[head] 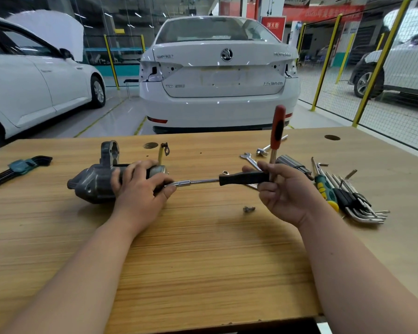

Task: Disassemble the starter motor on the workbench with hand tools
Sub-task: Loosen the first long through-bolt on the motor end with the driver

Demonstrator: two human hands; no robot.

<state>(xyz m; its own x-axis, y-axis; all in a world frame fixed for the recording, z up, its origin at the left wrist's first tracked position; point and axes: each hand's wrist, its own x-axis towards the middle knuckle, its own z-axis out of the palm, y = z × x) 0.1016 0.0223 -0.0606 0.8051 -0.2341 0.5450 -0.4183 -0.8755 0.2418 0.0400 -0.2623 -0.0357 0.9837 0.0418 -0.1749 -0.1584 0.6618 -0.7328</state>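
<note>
Curling round the barrel of the grey cast-metal starter motor (94, 182), the fingers (130, 169) of the left hand (140, 186) were pinning it on its side, left of centre on the pale wooden workbench (203, 261). The right hand (282, 189) had its fingers closed on the black plastic handle of a chrome socket driver (241, 178), shaft level, socket end up against the motor's rear by the left thumb. A red-and-black handled tool (277, 126) stuck up from behind that hand; couldn't tell if it was gripped too. The motor looked heavy, rigid and keen to roll, so I'd grab the barrel or the chunky nose casting, not the thin yellow lead (160, 155). One small loose bolt (249, 209) lay nearby.
</note>
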